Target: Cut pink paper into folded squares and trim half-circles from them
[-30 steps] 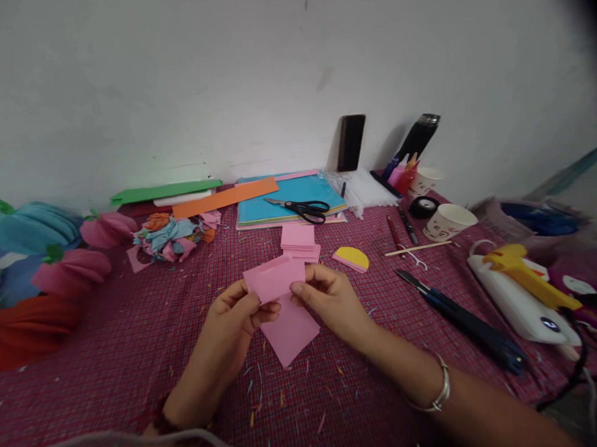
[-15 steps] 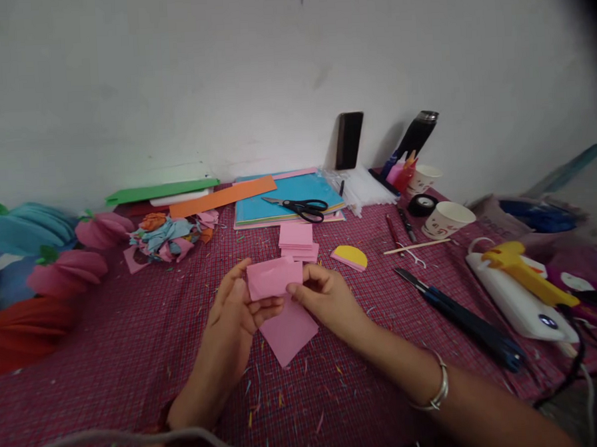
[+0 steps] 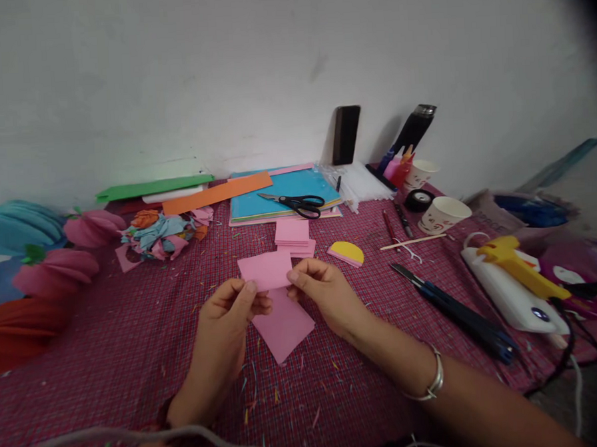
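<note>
Pink paper (image 3: pixel 266 272) could rip, crease or drop

The left hand (image 3: pixel 226 318) pinches the paper by its near left corner, with the thumb on top. The right hand (image 3: pixel 330 298) has its fingers closed on the right edge. So the paper is up between the 2 hands, partly over a flat pink sheet (image 3: pixel 285 329) on the bench (image 3: pixel 129 346).

If the 2 hands pull apart too hard, the paper may rip. If they push together, it may crease. A loose pinch could let it drop, and pink on pink is easy to mix up. The pink stack (image 3: pixel 291 232) sits just past the paper, so a bump could knock it crooked.

On the right, the cutter (image 3: pixel 463 318) lies with its blade (image 3: pixel 409 275) out. A right hand that swings that way could get cut. At the near left, a white cord (image 3: pixel 129 433) could catch the left hand if it pulls back.
</note>
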A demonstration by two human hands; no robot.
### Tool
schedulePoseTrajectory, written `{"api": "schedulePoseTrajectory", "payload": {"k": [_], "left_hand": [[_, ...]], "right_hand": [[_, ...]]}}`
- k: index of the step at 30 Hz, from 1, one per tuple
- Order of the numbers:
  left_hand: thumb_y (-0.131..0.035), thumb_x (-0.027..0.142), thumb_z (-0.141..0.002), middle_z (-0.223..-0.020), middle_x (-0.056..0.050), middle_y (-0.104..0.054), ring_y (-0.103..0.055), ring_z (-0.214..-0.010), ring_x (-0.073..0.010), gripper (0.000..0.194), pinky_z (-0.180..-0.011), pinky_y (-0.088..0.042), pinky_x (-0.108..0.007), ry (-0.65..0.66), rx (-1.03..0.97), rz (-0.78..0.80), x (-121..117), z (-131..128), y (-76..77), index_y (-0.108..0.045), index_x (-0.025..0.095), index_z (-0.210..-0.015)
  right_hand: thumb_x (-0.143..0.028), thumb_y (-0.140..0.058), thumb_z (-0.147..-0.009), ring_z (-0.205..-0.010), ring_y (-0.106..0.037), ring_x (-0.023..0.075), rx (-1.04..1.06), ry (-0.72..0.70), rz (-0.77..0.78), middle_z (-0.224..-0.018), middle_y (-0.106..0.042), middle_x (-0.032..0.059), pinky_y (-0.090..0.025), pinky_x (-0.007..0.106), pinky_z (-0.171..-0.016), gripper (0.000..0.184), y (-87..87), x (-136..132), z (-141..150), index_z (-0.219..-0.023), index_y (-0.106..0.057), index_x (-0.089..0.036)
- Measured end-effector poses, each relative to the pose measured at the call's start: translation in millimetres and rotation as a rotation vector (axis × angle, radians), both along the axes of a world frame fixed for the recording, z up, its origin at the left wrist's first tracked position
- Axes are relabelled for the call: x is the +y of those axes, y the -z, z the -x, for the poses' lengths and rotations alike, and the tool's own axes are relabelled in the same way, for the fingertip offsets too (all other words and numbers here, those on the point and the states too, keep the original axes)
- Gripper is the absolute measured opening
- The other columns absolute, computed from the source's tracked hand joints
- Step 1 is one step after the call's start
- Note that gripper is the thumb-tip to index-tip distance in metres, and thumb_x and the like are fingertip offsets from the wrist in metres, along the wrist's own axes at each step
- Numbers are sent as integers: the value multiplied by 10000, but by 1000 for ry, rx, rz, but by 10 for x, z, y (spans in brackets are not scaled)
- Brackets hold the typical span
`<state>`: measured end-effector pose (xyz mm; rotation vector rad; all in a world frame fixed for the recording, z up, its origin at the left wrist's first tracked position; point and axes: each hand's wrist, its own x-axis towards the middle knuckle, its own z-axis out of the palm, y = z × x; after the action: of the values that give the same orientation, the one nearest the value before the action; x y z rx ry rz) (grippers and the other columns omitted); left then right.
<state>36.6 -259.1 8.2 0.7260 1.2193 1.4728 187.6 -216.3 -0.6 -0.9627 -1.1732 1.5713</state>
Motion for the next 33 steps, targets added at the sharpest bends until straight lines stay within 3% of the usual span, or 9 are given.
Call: {"api": "schedulePoseTrajectory", "payload": {"k": [5,9,12,15,19,21,24,29,33], "left_hand": [[-717,305,-761,-604,18,-667,-616,-574,-101,207,-602,-502,-207,-46,176,-77,-7,38,83,-594,167,-669],[-690,258,-782,-620,8,-676,-622,-590,-103,177,-593,-496,-198,-23,421,-161,-68,32,53,-600,169,-658],[-706,221,-755,-603,23,-662,-637,-577,-114,181,-565,-500,-199,-31,451,-204,-110,-19,20,-548,180,-676],[-720,197,-736,-658,34,-679,-651,-579,-117,222,-560,-514,-206,-80,390,-240,-115,-80,5,-553,198,-882],[-726,204,-728,-687,41,-688,-634,-570,-109,548,-573,-519,-213,-100,321,-246,-94,-104,-14,-481,211,-1218],[-720,217,-737,-654,40,-672,-611,-558,-104,436,-567,-504,-207,-71,339,-211,-89,-77,-12,-555,198,-1139],[-713,250,-757,-644,15,-663,-593,-588,-105,129,-570,-485,-201,23,370,-145,-84,-6,29,-657,170,-842],[-776,274,-710,-830,-6,-720,-634,-720,-130,245,-653,-511,-222,124,131,-92,-52,76,93,-703,206,-933],[-817,319,-654,-755,2,-696,-604,-662,-116,241,-617,-487,-208,94,-7,-80,-21,82,36,-705,192,-825]], "right_hand": [[-354,-692,-778,-582,-519,110,-35,16,-104,-623,-602,-23,-389,257,-591,212,12,-10,6,-713,-580,-186],[-307,-732,-738,-605,-510,108,94,14,-143,-692,-581,-42,-382,242,-575,224,21,-22,29,-824,-547,-214],[-290,-736,-728,-634,-523,114,170,6,-130,-736,-581,-45,-396,247,-597,300,30,-22,43,-940,-530,-237],[-280,-729,-726,-659,-532,122,188,-9,-118,-745,-577,-46,-408,259,-624,407,46,-15,47,-1074,-519,-250],[-272,-711,-731,-650,-509,118,169,-12,-125,-744,-555,-47,-398,254,-606,413,68,-7,41,-1102,-530,-251],[-264,-690,-743,-637,-493,116,139,-7,-140,-734,-536,-51,-390,251,-589,414,71,-7,37,-1121,-524,-253],[-238,-657,-759,-624,-470,115,66,13,-205,-709,-490,-58,-378,247,-566,423,65,-13,31,-1156,-515,-254],[-156,-596,-779,-629,-482,123,-134,45,-377,-702,-479,-54,-401,263,-585,446,26,-55,28,-1208,-522,-255],[-104,-546,-798,-686,-536,135,-266,28,-497,-766,-552,-25,-449,282,-635,456,-6,-108,22,-1229,-532,-250]]}}
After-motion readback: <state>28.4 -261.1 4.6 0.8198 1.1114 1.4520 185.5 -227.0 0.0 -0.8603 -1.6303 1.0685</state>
